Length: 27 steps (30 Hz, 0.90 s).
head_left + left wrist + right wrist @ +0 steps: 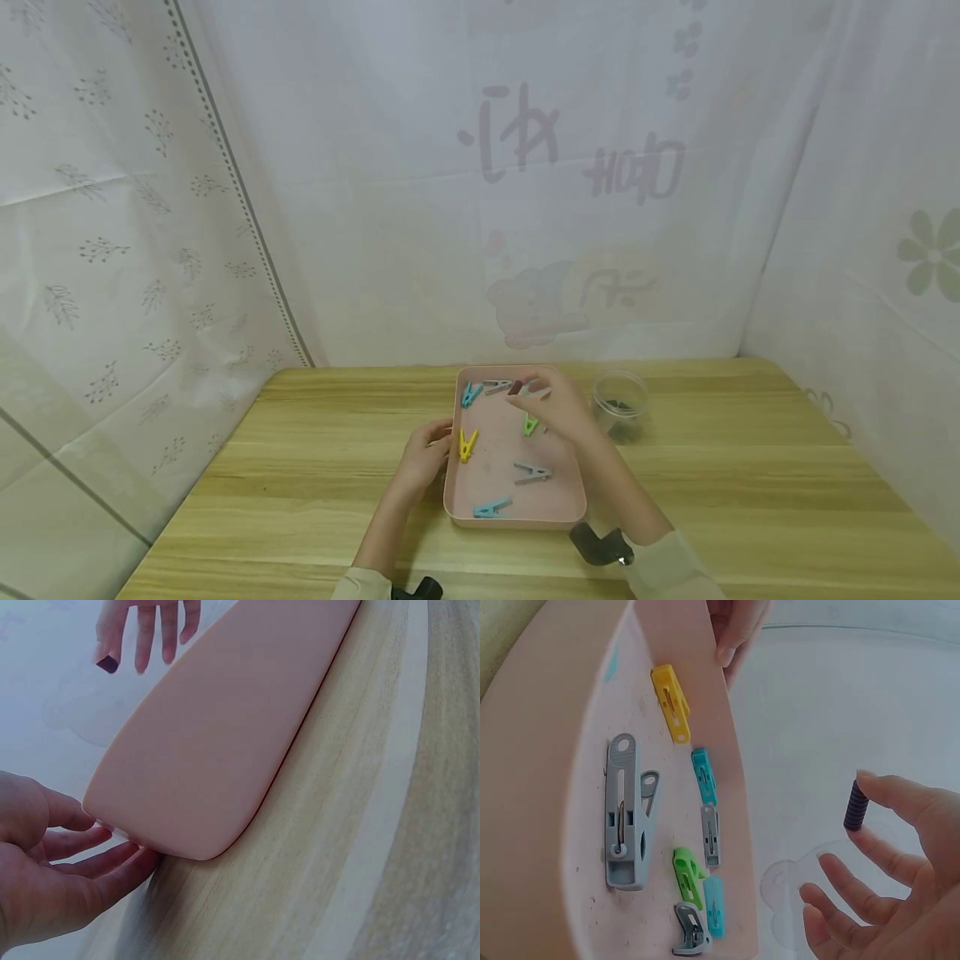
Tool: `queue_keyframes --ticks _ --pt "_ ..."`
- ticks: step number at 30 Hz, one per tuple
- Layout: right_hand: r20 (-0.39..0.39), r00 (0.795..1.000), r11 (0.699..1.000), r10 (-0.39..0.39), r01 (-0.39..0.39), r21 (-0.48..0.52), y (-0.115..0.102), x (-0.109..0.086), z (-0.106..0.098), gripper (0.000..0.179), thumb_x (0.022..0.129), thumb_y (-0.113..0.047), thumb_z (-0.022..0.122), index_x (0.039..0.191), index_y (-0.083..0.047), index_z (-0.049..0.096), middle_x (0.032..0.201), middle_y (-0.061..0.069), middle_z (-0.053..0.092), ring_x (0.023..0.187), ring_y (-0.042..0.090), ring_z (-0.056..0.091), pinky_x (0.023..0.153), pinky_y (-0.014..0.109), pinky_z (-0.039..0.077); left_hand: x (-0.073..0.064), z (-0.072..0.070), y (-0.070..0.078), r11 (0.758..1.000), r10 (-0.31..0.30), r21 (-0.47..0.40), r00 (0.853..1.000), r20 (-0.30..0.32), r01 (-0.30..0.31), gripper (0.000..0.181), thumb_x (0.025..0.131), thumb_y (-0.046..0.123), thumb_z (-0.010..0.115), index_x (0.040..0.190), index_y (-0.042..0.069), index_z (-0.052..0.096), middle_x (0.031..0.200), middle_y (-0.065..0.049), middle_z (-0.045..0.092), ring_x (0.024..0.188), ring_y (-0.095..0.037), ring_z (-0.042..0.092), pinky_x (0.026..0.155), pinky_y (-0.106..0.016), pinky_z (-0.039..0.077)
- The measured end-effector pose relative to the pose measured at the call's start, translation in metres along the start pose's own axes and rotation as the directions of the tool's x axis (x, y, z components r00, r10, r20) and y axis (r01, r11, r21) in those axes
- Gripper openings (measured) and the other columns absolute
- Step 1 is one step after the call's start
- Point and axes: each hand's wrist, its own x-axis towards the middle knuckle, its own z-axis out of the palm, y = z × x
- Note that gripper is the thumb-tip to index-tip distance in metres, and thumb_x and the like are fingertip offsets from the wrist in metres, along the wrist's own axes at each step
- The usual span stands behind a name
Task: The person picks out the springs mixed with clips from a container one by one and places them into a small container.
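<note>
In the head view, my right hand [551, 408] is over the far right part of a pink tray [498, 523]. Its thumb and index finger pinch a small dark ridged cylinder [856, 806]; the other fingers are spread. My left hand [423, 458] holds the tray's left side from outside, thumb by the rim and fingers lower down, as the left wrist view shows. Inside the tray lie several clothespins: yellow [467, 446], green [530, 426], blue [471, 394], light blue [492, 507] and grey [532, 473]. My right hand partly hides the ones at the far right.
A clear round jar [619, 408] with dark pieces inside stands just right of the tray. Both stand on a wood-grain table [720, 483]. Printed white curtains [390, 208] hang behind the table and along its sides.
</note>
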Motion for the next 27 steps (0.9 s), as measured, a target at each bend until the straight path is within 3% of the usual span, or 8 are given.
queue_keyframes --ticks 10,16,22,27 --pt "0.005 0.998 0.997 -0.057 0.056 0.055 0.004 -0.010 -0.006 0.027 0.089 -0.024 0.076 0.112 -0.013 0.067 0.120 0.013 0.066 0.099 0.033 0.065 0.068 0.034 0.057 -0.001 0.000 0.000 1.000 0.005 -0.003 1.000 -0.005 -0.005 0.041 0.104 0.005 0.045 0.140 -0.016 0.045 0.136 -0.035 0.051 0.124 -0.046 0.056 0.101 -0.049 0.051" --pt "0.014 0.998 0.997 -0.065 0.064 0.038 0.006 -0.013 -0.010 0.025 0.092 -0.029 0.074 0.112 -0.015 0.068 0.118 0.011 0.067 0.102 0.031 0.063 0.077 0.038 0.056 0.000 0.000 -0.001 1.000 0.009 0.002 1.000 -0.005 -0.009 0.041 0.103 0.003 0.045 0.139 -0.017 0.045 0.135 -0.036 0.052 0.122 -0.045 0.057 0.100 -0.048 0.053" --pt "0.008 0.997 0.997 -0.075 0.075 0.008 0.009 -0.014 -0.013 0.024 0.092 -0.031 0.074 0.112 -0.018 0.069 0.116 0.011 0.067 0.102 0.029 0.063 0.078 0.040 0.056 0.000 0.000 -0.001 1.000 0.010 0.000 1.000 -0.002 -0.010 0.041 0.103 0.004 0.045 0.139 -0.017 0.045 0.136 -0.036 0.051 0.123 -0.046 0.056 0.101 -0.050 0.051" --pt "-0.001 0.998 0.998 -0.065 0.066 0.007 0.009 -0.017 -0.016 0.034 0.092 -0.031 0.073 0.122 -0.015 0.067 0.117 0.013 0.067 0.103 0.031 0.062 0.081 0.042 0.056 -0.001 0.000 -0.002 1.000 0.016 -0.004 1.000 0.003 -0.016 0.041 0.103 0.004 0.045 0.139 -0.016 0.046 0.136 -0.035 0.052 0.123 -0.045 0.057 0.101 -0.049 0.051"
